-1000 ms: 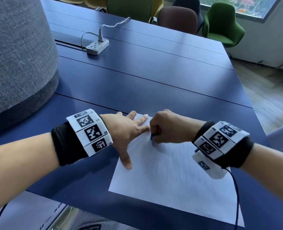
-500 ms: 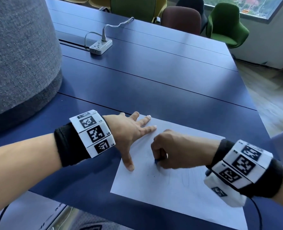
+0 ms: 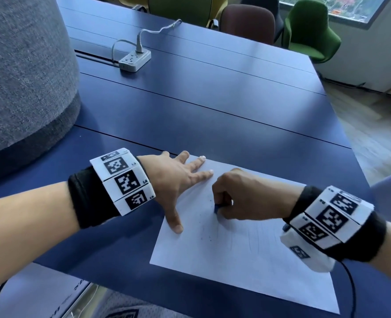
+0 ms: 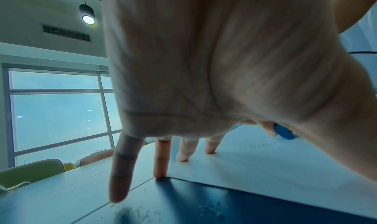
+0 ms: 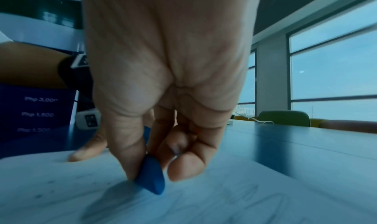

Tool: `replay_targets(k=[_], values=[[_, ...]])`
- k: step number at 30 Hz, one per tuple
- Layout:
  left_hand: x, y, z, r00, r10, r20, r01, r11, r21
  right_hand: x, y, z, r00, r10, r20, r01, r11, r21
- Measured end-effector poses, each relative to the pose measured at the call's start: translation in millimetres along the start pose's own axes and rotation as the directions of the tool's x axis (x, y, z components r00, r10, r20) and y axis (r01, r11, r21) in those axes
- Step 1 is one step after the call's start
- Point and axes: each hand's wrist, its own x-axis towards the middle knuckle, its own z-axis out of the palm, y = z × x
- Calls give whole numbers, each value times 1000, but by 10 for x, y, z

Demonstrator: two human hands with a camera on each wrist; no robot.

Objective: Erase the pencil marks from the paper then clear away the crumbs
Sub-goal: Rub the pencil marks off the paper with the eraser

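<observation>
A white sheet of paper lies on the dark blue table, with faint pencil lines near its middle and small dark crumbs left of them. My left hand lies flat with spread fingers on the paper's upper left corner, thumb on its left edge. My right hand pinches a small blue eraser, its tip pressed on the paper. In the right wrist view the eraser sits between thumb and fingers; the left wrist view shows the eraser beyond the straight fingers.
A large grey fabric-covered object stands at the table's left. A white power strip with a cable lies further back. Chairs line the far edge. The table's right edge drops to a wooden floor.
My right hand with the eraser slid down the paper toward me from the upper left corner, then shifted slightly back up. The left hand stayed flat in place.
</observation>
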Motion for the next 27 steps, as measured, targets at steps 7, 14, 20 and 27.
replay_targets(k=[7,14,20,27], values=[[-15,-3,0,1000,-3,2,3,1000,9,-156,-113,64,995,-42,95,41,999,16],[-4,11,-10,1000,-1,9,1,1000,29,-226,-182,117,985,-79,152,71,996,58],[-10,8,-20,1000,-1,6,1,1000,25,-123,-45,89,997,-32,77,28,998,60],[5,-26,15,999,25,-22,-24,999,29,188,74,-135,998,34,46,-33,999,-18]])
